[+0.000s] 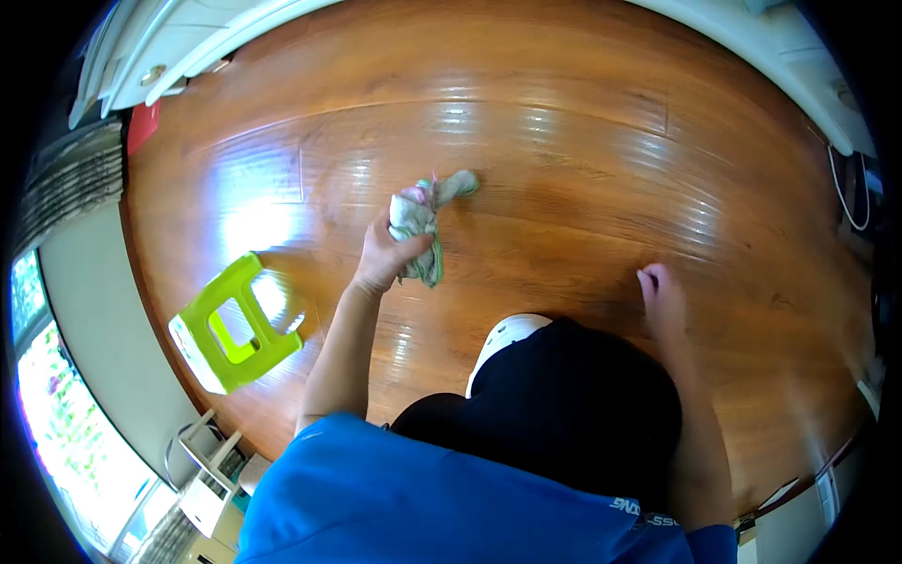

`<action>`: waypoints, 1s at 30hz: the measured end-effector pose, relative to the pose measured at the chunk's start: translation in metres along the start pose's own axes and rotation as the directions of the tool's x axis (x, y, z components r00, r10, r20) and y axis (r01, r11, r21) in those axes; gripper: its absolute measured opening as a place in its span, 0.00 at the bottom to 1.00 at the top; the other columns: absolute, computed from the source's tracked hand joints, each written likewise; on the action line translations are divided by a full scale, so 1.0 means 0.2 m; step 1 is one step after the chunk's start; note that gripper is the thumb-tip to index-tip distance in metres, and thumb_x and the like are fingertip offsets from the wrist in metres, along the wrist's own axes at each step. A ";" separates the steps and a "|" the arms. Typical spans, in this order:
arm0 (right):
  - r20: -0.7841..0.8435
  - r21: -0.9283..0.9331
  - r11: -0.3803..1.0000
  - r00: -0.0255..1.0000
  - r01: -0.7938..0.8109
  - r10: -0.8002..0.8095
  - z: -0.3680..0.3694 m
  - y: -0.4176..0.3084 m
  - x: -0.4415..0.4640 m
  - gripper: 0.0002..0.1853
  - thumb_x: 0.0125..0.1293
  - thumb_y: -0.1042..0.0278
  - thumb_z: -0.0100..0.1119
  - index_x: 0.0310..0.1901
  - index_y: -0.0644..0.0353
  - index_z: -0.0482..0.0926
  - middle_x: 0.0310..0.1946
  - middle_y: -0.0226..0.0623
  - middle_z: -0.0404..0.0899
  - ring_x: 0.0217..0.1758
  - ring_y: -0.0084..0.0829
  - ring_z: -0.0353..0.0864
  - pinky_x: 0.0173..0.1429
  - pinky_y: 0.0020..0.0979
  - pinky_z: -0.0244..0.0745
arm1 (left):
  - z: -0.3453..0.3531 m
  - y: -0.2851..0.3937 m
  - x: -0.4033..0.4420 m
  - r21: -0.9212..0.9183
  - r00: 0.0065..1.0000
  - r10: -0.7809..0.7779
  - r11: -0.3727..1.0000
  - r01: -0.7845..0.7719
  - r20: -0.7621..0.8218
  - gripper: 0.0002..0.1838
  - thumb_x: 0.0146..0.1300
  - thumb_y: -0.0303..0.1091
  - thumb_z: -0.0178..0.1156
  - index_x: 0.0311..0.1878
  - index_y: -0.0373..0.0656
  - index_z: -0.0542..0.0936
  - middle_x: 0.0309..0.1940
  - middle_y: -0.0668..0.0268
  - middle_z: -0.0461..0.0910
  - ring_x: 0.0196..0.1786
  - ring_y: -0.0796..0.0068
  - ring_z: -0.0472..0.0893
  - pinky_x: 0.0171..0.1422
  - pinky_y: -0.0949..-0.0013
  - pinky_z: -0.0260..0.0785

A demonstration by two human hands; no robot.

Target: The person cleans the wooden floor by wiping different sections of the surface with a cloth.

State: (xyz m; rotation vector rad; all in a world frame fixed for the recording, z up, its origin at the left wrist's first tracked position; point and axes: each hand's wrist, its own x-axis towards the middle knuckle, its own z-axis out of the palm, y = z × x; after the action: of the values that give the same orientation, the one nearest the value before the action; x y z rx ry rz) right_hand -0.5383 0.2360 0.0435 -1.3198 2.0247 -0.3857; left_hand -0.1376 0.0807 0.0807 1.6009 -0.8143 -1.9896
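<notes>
My left hand (pixel 381 258) is closed around a crumpled whitish-grey cloth (pixel 412 218) with green edging, held over the wooden floor. A narrow end of the cloth sticks out to the right, and a bit of pink shows near its top. My right hand (pixel 663 293), slightly blurred, hangs over the floor on the right, away from the cloth. Its fingers are curled in, and nothing shows in them. A white shoe (pixel 505 340) peeks out beside my dark-clad knee, between the two hands.
A lime-green plastic step stool (pixel 246 362) stands on the left near the wall and window. The glossy wooden floor (pixel 564 207) stretches ahead to white furniture (pixel 723 42). A white cable (pixel 839 193) hangs at the right, and a small white chair-like frame (pixel 202 461) stands lower left.
</notes>
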 end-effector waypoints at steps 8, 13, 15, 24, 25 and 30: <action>-0.018 0.028 0.997 0.997 -0.072 0.073 -0.01 0.11 -0.13 0.12 0.66 0.61 0.61 0.36 0.62 0.76 0.27 0.45 0.79 0.30 0.41 0.79 0.37 0.37 0.74 | 0.12 -0.50 -0.16 0.964 0.835 0.549 0.200 -0.176 0.038 0.53 0.35 0.29 0.69 0.70 0.43 0.58 0.64 0.39 0.54 0.67 0.38 0.56 0.69 0.41 0.53; -0.130 0.187 0.979 0.986 -0.082 0.108 0.03 0.13 -0.07 0.10 0.64 0.63 0.63 0.34 0.61 0.76 0.25 0.43 0.79 0.28 0.38 0.80 0.34 0.36 0.74 | 0.59 -0.45 0.00 0.921 0.867 0.394 0.111 -0.373 0.304 0.59 0.31 0.29 0.74 0.73 0.44 0.55 0.66 0.42 0.51 0.64 0.38 0.60 0.66 0.44 0.60; -0.175 0.221 0.972 0.978 -0.074 0.114 0.00 0.14 -0.05 0.10 0.64 0.64 0.63 0.34 0.61 0.76 0.25 0.43 0.79 0.28 0.38 0.79 0.34 0.35 0.74 | 0.78 -0.43 0.07 0.905 0.866 0.310 0.038 -0.424 0.393 0.60 0.32 0.29 0.74 0.74 0.44 0.53 0.67 0.44 0.51 0.63 0.40 0.62 0.65 0.46 0.63; -0.326 0.451 0.885 0.901 -0.118 0.286 -0.07 0.27 -0.13 0.08 0.63 0.70 0.64 0.32 0.62 0.75 0.23 0.38 0.78 0.25 0.30 0.76 0.33 0.31 0.73 | 1.36 -0.23 0.29 0.728 0.730 0.073 -0.192 -0.658 0.679 0.60 0.36 0.35 0.77 0.72 0.37 0.50 0.69 0.43 0.49 0.61 0.42 0.65 0.62 0.50 0.68; -0.317 0.508 0.848 0.884 -0.148 0.344 -0.08 0.33 -0.14 0.08 0.63 0.70 0.64 0.32 0.62 0.75 0.23 0.37 0.78 0.25 0.28 0.76 0.33 0.31 0.73 | 1.45 -0.21 0.33 0.712 0.713 0.093 -0.223 -0.666 0.696 0.59 0.33 0.34 0.77 0.71 0.36 0.53 0.67 0.43 0.52 0.60 0.46 0.67 0.61 0.50 0.68; -0.328 0.618 0.768 0.832 -0.170 0.448 0.00 0.45 -0.23 0.08 0.64 0.69 0.64 0.33 0.63 0.77 0.25 0.35 0.80 0.27 0.26 0.78 0.35 0.28 0.76 | 1.79 -0.13 0.57 0.617 0.645 0.033 -0.333 -0.713 0.763 0.57 0.39 0.37 0.76 0.71 0.38 0.52 0.68 0.47 0.54 0.63 0.50 0.65 0.61 0.50 0.69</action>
State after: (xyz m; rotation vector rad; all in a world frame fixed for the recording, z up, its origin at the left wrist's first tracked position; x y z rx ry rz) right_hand -0.5896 0.3166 0.0090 -0.5146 2.2025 -1.1314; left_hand -0.5112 0.0794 0.0353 0.6993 -3.2262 -0.7443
